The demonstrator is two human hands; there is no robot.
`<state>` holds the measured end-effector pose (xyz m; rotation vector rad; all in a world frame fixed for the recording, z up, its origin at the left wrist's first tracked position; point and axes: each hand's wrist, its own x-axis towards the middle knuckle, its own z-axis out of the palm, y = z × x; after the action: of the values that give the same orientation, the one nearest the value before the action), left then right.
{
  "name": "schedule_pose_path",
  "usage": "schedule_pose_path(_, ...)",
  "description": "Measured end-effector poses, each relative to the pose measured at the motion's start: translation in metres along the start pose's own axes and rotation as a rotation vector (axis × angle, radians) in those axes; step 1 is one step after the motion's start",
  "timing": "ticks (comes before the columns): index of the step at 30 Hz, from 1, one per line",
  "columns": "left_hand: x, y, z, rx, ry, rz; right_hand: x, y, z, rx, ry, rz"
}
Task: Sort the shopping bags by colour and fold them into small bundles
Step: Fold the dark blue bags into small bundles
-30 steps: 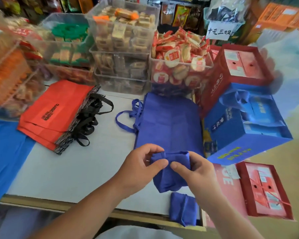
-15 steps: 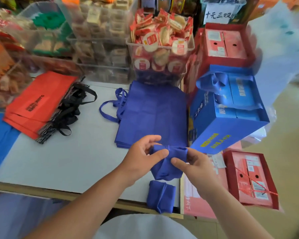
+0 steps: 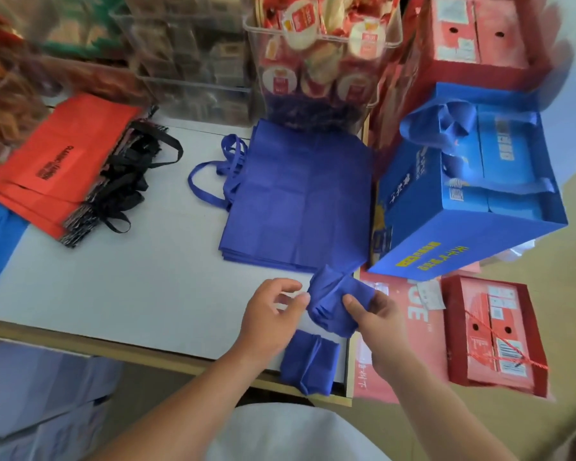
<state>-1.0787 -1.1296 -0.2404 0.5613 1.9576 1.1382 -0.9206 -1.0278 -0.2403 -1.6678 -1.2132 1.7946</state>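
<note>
The right hand [image 3: 376,316] grips a partly folded blue bag [image 3: 333,304] in the lower centre of the frame, above the near right corner of the table [image 3: 113,287]. The thumb presses on the upper face of the fabric. The fingers [image 3: 381,298] curl round its far side, so the bag is pinched between thumb and fingers.

The left hand [image 3: 270,314] is just beside the left edge of this bag. Its fingers are loosely curled, with a gap between forefinger and thumb. The thumb tip lies at the edge of the fabric; contact cannot be confirmed.

A finished blue bundle [image 3: 310,364] lies below the hands on the near edge of the table. A stack of flat blue bags [image 3: 296,194] lies in the centre of the frame, handles pointing left. A stack of red bags [image 3: 64,161] with black handles [image 3: 130,184] lies at centre left, well apart from the blue stack.

A blue gift box [image 3: 463,207] stands at the right, beside the blue stack. A red box [image 3: 492,331] lies at the lower right. A clear bin of snack packets [image 3: 320,44] stands at top centre.
</note>
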Motion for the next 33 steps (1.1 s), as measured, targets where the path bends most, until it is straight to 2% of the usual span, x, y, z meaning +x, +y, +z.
schedule_pose_path(2,-0.003,0.000,0.000,0.030,-0.100,0.135,0.002,0.000,0.001,-0.034,-0.020,-0.006)
schedule_pose_path(6,0.006,0.002,-0.003,0.102,-0.180,0.166,0.000,-0.003,0.006,-0.049,-0.037,-0.029)
schedule_pose_path(11,0.008,0.016,-0.008,-0.019,-0.127,0.112,0.001,-0.016,0.009,-0.012,-0.042,-0.104)
schedule_pose_path(18,0.015,0.033,-0.010,0.213,-0.105,0.339,0.000,-0.033,0.011,-0.074,-0.054,-0.250)
schedule_pose_path(22,0.016,0.037,-0.007,0.310,-0.032,0.458,0.000,-0.042,0.013,-0.103,-0.040,-0.319)
schedule_pose_path(28,0.015,0.046,-0.001,0.278,0.117,0.432,-0.008,-0.046,0.017,-0.127,-0.039,-0.374)
schedule_pose_path(33,0.017,0.047,0.004,0.453,0.094,0.546,-0.010,-0.043,0.020,-0.203,0.043,-0.421)
